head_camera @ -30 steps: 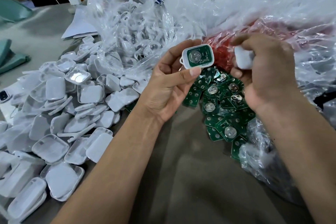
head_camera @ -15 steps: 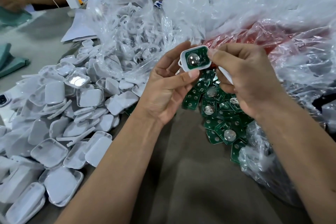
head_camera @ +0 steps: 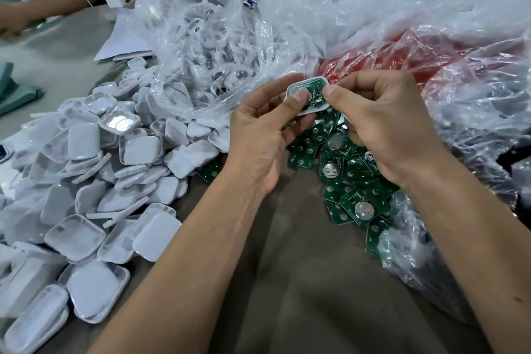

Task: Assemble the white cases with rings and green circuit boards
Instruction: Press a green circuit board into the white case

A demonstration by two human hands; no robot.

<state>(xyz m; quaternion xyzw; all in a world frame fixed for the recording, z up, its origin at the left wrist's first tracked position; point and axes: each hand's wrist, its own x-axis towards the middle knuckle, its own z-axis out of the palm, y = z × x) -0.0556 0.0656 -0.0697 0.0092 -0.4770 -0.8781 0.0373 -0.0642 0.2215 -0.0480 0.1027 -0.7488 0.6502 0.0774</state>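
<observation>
A white case half (head_camera: 309,95) with a green circuit board set inside it is held above the table between both hands. My left hand (head_camera: 261,138) grips its left side, thumb pressing on the board. My right hand (head_camera: 382,123) pinches its right edge with thumb and curled fingers; whether it still holds a second white piece is hidden. Under the hands lies a heap of green circuit boards (head_camera: 347,178) with round metal cells. A big pile of white case halves (head_camera: 94,169) covers the left of the table. A clear bag of white rings (head_camera: 207,46) stands behind.
Crumpled clear plastic (head_camera: 402,14) and a red bag (head_camera: 408,63) fill the right and back. Another person's arm (head_camera: 43,6) rests at the far left, by papers (head_camera: 123,43) and green cloth (head_camera: 11,89). Brown tabletop (head_camera: 301,282) lies in front.
My right hand has come in from the right and now pinches the case's right edge. My left thumb has slid up onto the board. The case sits slightly lower.
</observation>
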